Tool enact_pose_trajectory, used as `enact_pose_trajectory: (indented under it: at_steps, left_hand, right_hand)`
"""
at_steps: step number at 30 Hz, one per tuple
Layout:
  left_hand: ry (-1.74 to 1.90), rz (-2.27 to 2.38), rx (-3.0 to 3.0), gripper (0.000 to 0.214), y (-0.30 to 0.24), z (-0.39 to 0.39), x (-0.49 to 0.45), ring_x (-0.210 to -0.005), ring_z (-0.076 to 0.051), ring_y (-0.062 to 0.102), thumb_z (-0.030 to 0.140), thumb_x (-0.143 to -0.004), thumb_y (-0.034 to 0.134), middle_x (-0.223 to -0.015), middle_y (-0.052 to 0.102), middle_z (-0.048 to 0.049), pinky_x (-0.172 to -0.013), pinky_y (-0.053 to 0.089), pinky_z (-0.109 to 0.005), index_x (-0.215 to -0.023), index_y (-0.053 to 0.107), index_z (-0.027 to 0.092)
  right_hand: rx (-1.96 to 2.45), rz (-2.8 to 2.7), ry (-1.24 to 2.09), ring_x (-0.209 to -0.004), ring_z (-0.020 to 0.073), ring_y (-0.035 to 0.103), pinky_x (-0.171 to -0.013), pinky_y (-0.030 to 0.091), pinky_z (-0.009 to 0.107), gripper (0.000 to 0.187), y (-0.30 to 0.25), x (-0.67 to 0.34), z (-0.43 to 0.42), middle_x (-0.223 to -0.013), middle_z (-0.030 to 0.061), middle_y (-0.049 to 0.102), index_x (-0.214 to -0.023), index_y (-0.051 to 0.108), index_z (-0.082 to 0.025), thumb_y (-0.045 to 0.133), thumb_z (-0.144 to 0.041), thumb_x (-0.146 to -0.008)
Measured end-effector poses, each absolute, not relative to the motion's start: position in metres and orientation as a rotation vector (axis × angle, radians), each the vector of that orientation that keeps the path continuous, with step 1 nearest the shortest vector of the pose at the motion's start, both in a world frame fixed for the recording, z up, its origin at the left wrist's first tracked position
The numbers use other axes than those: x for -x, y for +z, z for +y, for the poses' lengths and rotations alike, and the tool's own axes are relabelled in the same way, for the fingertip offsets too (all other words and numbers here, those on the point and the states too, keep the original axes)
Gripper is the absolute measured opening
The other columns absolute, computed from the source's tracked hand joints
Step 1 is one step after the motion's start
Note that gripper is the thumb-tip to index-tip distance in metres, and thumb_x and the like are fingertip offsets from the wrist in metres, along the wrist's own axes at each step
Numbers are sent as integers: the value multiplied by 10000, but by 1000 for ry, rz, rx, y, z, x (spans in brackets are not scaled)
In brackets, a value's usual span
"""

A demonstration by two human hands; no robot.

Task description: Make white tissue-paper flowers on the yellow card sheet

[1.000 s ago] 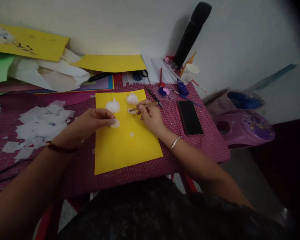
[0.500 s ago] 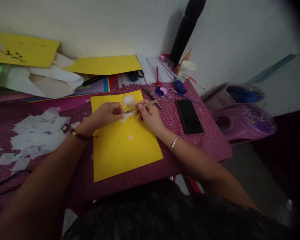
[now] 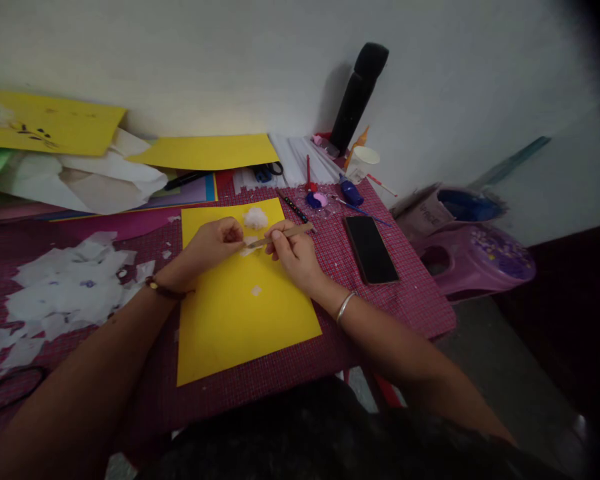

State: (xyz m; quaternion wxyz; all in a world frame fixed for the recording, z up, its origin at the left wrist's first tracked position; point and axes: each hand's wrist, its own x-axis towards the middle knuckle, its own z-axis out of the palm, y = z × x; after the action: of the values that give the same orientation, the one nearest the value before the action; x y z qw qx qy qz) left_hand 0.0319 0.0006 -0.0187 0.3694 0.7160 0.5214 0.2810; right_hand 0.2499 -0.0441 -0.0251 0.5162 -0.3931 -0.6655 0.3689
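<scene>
A yellow sheet of paper (image 3: 245,327) lies on the table under both hands. My right hand (image 3: 296,257) pinches a flat wooden craft stick (image 3: 295,231), its tip pointing left over the sheet. Facing it, my left hand (image 3: 215,243) is closed, fingertips pinched at a small white paper piece (image 3: 249,251) by the stick's tip. Just beyond the fingers, a fluffy white paper cluster (image 3: 255,218) rests on the sheet. A tiny pale scrap (image 3: 257,291) lies lower on it.
Cut white paper squares (image 3: 65,287) are heaped at left. A phone (image 3: 371,250) lies at right, near a paint palette (image 3: 317,201), a blue bottle (image 3: 351,191) and a paper cup (image 3: 367,155). Behind are more yellow sheets (image 3: 205,152). A pink stool (image 3: 475,267) stands beyond the table's right edge.
The view has tilted slightly upward, so everything sits lower in the picture. Both hands stay over the sheet's upper part, with only a slight shift of the stick's tip and fingers.
</scene>
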Motion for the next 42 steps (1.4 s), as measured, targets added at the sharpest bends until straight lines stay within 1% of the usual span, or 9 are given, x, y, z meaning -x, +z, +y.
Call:
enact_pose_trajectory:
  at_steps: [6,10,14,20,25,28,31,35,42]
  left_hand:
    - [736,1301,-1830,237,-20,2,-34,-646,-157,523,396,-714,737,-690,581,5,-593,422,-282,-723,581,219]
    - [756,1344,-1815,213,-22,2,-36,-651,-152,515,347,-726,730,-698,568,10,-596,417,-283,-741,564,215]
    - [770,1331,-1842,88,-22,3,-31,-669,-165,552,275,-743,643,-719,598,3,-629,442,-294,-775,590,213]
    - [748,1296,-1845,108,-20,2,-27,-681,-177,576,234,-727,590,-742,630,-5,-647,456,-302,-822,627,203]
    - [755,1301,-1816,132,-19,-2,-30,-682,-169,582,261,-707,608,-757,646,-15,-632,447,-288,-825,620,204]
    - [765,1320,-1803,128,-18,-5,-31,-660,-163,563,277,-719,611,-730,628,-9,-613,423,-283,-826,622,207]
    - [775,1338,-1780,111,-16,-8,-32,-641,-161,537,279,-740,606,-699,604,-1,-591,396,-277,-827,617,211]
    - [790,1338,-1741,86,-12,-13,-34,-644,-168,531,274,-758,617,-702,611,-2,-596,404,-285,-818,615,212]
    - [771,1338,-1700,76,-8,-16,-36,-625,-159,501,270,-786,603,-693,594,3,-586,382,-279,-829,616,208]
  right_hand:
    - [1130,-1882,620,-759,178,666,-737,487,322,323,-21,-249,-45,-891,61,728,-917,648,-212,433,-363,-1106]
    - [1188,-2089,513,-834,198,702,-766,504,331,360,-15,-249,-49,-999,92,768,-1033,710,-180,393,-321,-1129]
    - [1159,-2298,348,-939,208,703,-817,504,334,322,-6,-247,-57,-1113,106,780,-1169,714,-168,402,-233,-1122]
    - [1074,-2632,165,-873,219,651,-790,451,371,251,3,-239,-68,-1056,114,757,-1129,728,-167,484,-145,-1075]
    - [1006,-2248,479,-851,216,653,-793,488,379,207,2,-248,-68,-978,85,728,-1012,703,-215,511,-238,-1083]
    - [1033,-1690,773,-728,169,620,-673,494,317,305,-1,-259,-57,-837,34,678,-963,645,-247,453,-417,-1127]
    - [1080,-1393,963,-565,123,528,-541,432,262,352,-8,-267,-41,-659,-29,585,-888,590,-248,505,-517,-1100]
    - [1080,-1342,1092,-509,97,504,-505,404,233,369,-17,-268,-26,-598,-62,559,-846,568,-237,585,-539,-1057]
    - [1030,-1378,1216,-515,95,523,-508,422,224,326,-22,-257,-22,-605,-61,570,-844,579,-228,605,-476,-1054]
